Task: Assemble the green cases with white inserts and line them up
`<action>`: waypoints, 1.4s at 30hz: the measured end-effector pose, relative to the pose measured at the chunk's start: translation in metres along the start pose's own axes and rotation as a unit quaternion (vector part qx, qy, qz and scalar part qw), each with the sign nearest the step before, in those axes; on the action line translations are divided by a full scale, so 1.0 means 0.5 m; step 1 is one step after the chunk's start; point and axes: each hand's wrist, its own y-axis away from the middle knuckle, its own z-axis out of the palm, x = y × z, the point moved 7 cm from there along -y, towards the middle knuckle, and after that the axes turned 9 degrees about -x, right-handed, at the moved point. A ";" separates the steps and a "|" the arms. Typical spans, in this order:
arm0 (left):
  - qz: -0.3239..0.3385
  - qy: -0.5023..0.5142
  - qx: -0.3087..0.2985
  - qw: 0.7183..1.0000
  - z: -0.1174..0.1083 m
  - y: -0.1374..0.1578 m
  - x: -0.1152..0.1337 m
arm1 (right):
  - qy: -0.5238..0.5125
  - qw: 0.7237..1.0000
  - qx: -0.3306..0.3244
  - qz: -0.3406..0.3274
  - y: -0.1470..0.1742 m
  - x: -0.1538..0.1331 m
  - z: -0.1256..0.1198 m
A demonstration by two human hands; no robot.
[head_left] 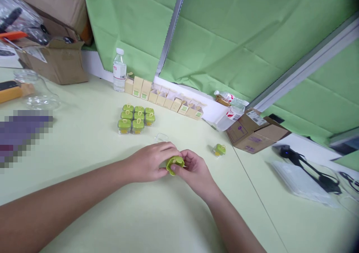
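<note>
A small green lid [176, 161] is held between my two hands, above the table, its hollow side appearing to face me. My left hand [151, 162] grips its left edge with thumb and fingers. From the other side my right hand [198, 174] pinches it, the thumb pressed into it. Just beyond my left hand a clear container [162, 137] sits on the table, partly covered by my fingers. Several small clear jars with green lids [138, 125] and loop tabs stand grouped ahead to the left. One more such jar [220, 149] stands alone to the right.
A row of small beige boxes [168, 98] lines the back, beside an upright water bottle [119, 71]. At right are a cardboard box [254, 133], bottles, plastic sleeves [300, 180] and a black cabled device. Another open carton [58, 62] stands at left.
</note>
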 end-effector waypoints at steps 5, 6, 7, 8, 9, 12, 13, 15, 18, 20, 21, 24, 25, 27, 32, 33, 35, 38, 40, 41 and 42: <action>-0.015 0.003 0.002 1.000 -0.004 -0.002 -0.006 | -0.018 1.000 -0.003 -0.007 0.003 -0.009 -0.002; -0.019 0.001 0.004 1.000 -0.004 -0.002 -0.008 | -0.020 1.000 -0.002 -0.005 0.003 -0.010 -0.002; -0.019 -0.002 0.004 1.000 -0.003 -0.002 -0.010 | -0.021 1.000 0.000 -0.001 0.004 -0.010 -0.002; -0.017 -0.006 0.004 1.000 -0.002 -0.002 -0.011 | -0.022 1.000 0.002 0.004 0.005 -0.009 -0.002; -0.014 -0.009 0.006 1.000 -0.001 -0.002 -0.013 | -0.023 1.000 0.003 0.009 0.005 -0.009 -0.001; -0.007 -0.020 0.012 1.000 0.001 -0.003 -0.018 | -0.031 0.999 0.000 0.017 0.006 -0.007 0.003; -0.006 -0.025 0.014 1.000 0.001 -0.003 -0.019 | -0.031 0.999 0.000 0.018 0.006 -0.007 0.003; -0.003 -0.035 0.018 0.999 0.001 -0.004 -0.021 | -0.028 0.999 0.002 0.019 0.006 -0.007 0.004; 0.002 -0.043 0.024 0.999 -0.001 -0.003 -0.021 | -0.030 0.999 -0.003 0.021 0.005 -0.008 0.007; 0.006 -0.043 0.023 0.999 -0.001 -0.003 -0.020 | -0.036 0.999 -0.004 0.021 0.005 -0.010 0.008; 0.007 -0.044 0.022 0.999 -0.001 -0.003 -0.020 | -0.038 0.999 -0.003 0.021 0.005 -0.010 0.008; -0.001 -0.045 0.019 0.999 -0.001 -0.005 -0.023 | -0.045 0.999 0.000 0.020 0.004 -0.010 0.006; -0.005 -0.047 0.017 0.999 -0.001 -0.006 -0.025 | -0.047 0.999 -0.002 0.018 0.004 -0.009 0.007; -0.011 -0.049 0.012 0.999 0.001 -0.006 -0.028 | -0.048 0.999 -0.006 0.014 0.004 -0.009 0.007; -0.016 -0.039 0.004 0.999 0.002 -0.005 -0.031 | -0.042 0.999 -0.005 0.008 0.007 -0.008 0.009; -0.016 -0.037 0.005 0.999 0.002 -0.005 -0.030 | -0.044 0.999 -0.005 0.007 0.008 -0.009 0.010; -0.017 -0.032 0.005 0.999 0.001 -0.005 -0.031 | -0.049 0.999 -0.006 0.004 0.008 -0.011 0.011; -0.022 -0.027 -0.003 0.999 0.002 -0.005 -0.033 | -0.049 0.999 -0.011 0.003 0.007 -0.012 0.013; -0.026 -0.026 -0.007 0.999 0.002 -0.005 -0.033 | -0.049 0.999 -0.011 0.009 0.006 -0.010 0.012; -0.024 -0.025 -0.004 0.999 0.001 -0.005 -0.031 | -0.051 0.999 -0.009 0.011 0.006 -0.009 0.010; -0.021 -0.024 0.001 1.000 -0.001 -0.004 -0.027 | -0.055 0.998 -0.004 0.011 0.006 -0.009 0.007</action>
